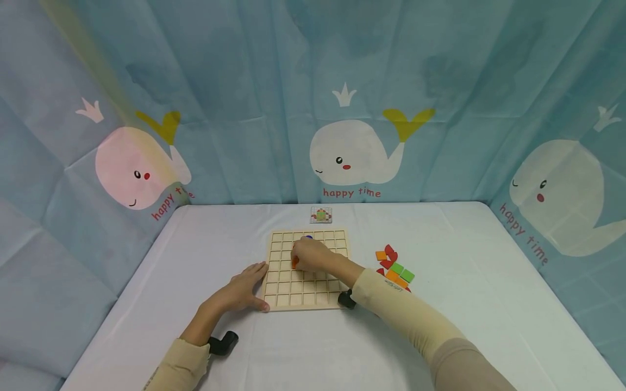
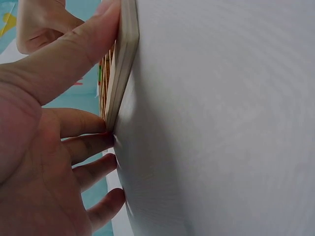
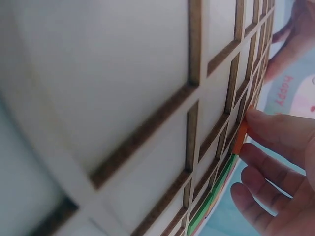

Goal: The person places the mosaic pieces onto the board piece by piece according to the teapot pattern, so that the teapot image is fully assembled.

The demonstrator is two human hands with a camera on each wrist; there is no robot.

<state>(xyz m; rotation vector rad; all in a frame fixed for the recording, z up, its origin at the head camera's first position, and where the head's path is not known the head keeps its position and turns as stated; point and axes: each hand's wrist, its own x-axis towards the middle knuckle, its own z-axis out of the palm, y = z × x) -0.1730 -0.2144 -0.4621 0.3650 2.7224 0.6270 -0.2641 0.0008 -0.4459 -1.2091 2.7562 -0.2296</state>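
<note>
A square wooden grid board (image 1: 283,300) lies on the white table. My right hand (image 1: 313,254) is over its middle-left cells, with thumb and index finger pinching an orange tile (image 3: 240,137) at the grid. Beyond that tile, a strip of green (image 3: 211,196) shows in the right wrist view. A bit of blue piece (image 1: 308,237) peeks out behind the right hand, which hides the cells under it. My left hand (image 1: 242,289) rests against the board's left edge, its thumb at the near corner and its fingers spread along the side.
Right of the board lies a loose group of pieces: red curved ones (image 1: 388,250), green squares (image 1: 407,276) and orange squares (image 1: 381,255). Behind the board is a small picture card (image 1: 320,215) with a coloured pattern. A whale-print curtain (image 1: 244,108) surrounds the table.
</note>
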